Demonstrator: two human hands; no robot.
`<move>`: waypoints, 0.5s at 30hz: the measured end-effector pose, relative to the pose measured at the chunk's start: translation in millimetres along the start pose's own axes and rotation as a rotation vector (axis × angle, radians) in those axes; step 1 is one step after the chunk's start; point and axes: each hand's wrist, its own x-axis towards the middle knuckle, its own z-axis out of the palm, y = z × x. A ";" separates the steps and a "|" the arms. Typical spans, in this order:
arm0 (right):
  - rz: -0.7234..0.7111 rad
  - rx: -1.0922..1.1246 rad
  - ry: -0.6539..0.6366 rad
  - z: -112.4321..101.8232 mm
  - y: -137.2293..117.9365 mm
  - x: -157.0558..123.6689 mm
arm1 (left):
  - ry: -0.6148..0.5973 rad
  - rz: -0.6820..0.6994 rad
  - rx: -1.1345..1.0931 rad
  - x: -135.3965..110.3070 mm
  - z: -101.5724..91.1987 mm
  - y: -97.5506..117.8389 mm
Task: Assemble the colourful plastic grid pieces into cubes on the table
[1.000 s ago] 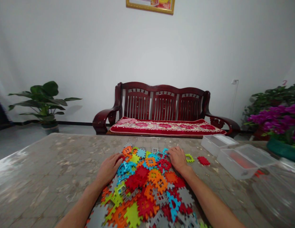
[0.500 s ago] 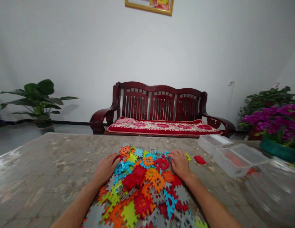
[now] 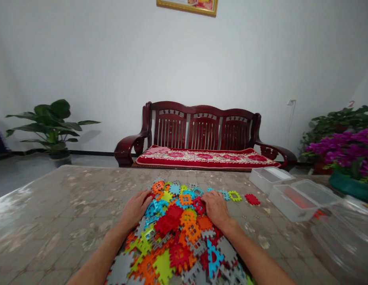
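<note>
A heap of interlocking plastic tiles (image 3: 167, 221) in red, orange, blue, lime and grey spreads across the table before me. My left hand (image 3: 137, 206) rests at the heap's left edge, fingers extended against blue and red tiles. On the opposite side my right hand (image 3: 214, 206) lies palm down, its fingertips over a red tile (image 3: 198, 205) and close to an orange one (image 3: 205, 223). Neither hand lifts anything. Just beyond the right hand lie a blue tile (image 3: 225, 194), a lime square frame (image 3: 234, 196) and a lone red tile (image 3: 252, 199).
Clear plastic boxes (image 3: 286, 204) stand to the right, one with something orange-red inside. Transparent lids or covers (image 3: 344, 237) lie nearer me. A pot of purple flowers (image 3: 353, 186) sits at the table's right. Behind the table (image 3: 68, 206) is a wooden bench (image 3: 202, 126).
My right hand has slid left and slightly toward me, over the heap's edge, uncovering the blue tile and more of the lime frame. My left hand has barely moved.
</note>
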 end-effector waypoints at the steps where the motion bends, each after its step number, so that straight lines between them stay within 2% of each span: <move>1: 0.020 0.016 -0.002 2.3 -4.5 1.1 | 0.002 -0.018 -0.022 1.0 -0.8 -1.4; 5: 0.043 0.121 -0.021 12.8 -22.0 8.5 | 0.027 -0.124 -0.130 7.0 -7.9 -11.6; 8: 0.077 0.269 0.003 17.1 -25.2 17.8 | 0.063 -0.158 -0.170 10.2 -13.6 -20.3; 12: 0.254 0.601 0.057 10.6 -5.5 18.3 | 0.074 -0.153 -0.189 9.1 -15.1 -26.0; 15: 0.275 0.770 0.109 -0.3 14.1 -13.3 | 0.040 -0.148 -0.182 7.1 -13.5 -25.8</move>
